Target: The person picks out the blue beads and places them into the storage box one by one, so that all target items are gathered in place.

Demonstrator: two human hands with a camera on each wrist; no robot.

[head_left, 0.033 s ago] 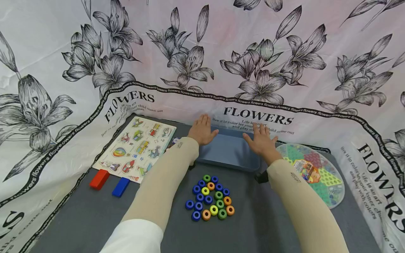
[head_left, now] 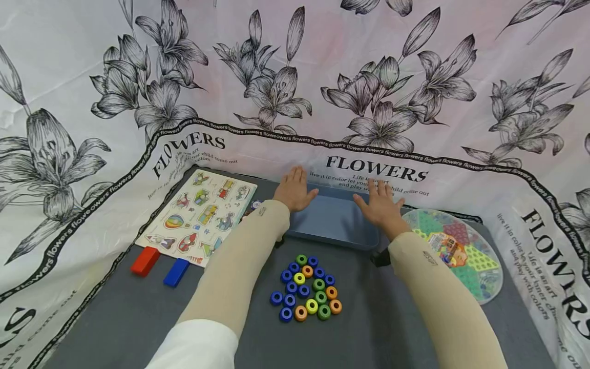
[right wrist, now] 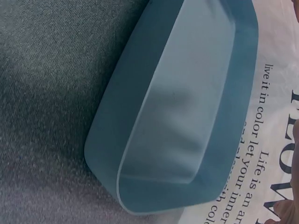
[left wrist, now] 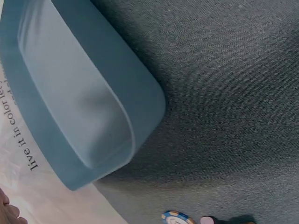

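Observation:
A blue-grey rectangular tray (head_left: 332, 215) lies at the back of the table, its inside bare in both wrist views. My left hand (head_left: 295, 189) is over its left end with the fingers extended and the thumb spread. Over the right end is my right hand (head_left: 381, 207), its fingers also straight and spread. Neither hand holds anything, and both look raised above the tray. Nearer to me, a loose group of round beads with holes (head_left: 303, 291) lies on the table, in blue, green, yellow and orange.
At the left lies a picture puzzle board (head_left: 195, 215), with a red block (head_left: 145, 261) and a blue block (head_left: 176, 272) by its near edge. A round, wrapped game board (head_left: 479, 261) is at the right. Flowered cloth (head_left: 286, 138) stands behind the table (head_left: 369, 333).

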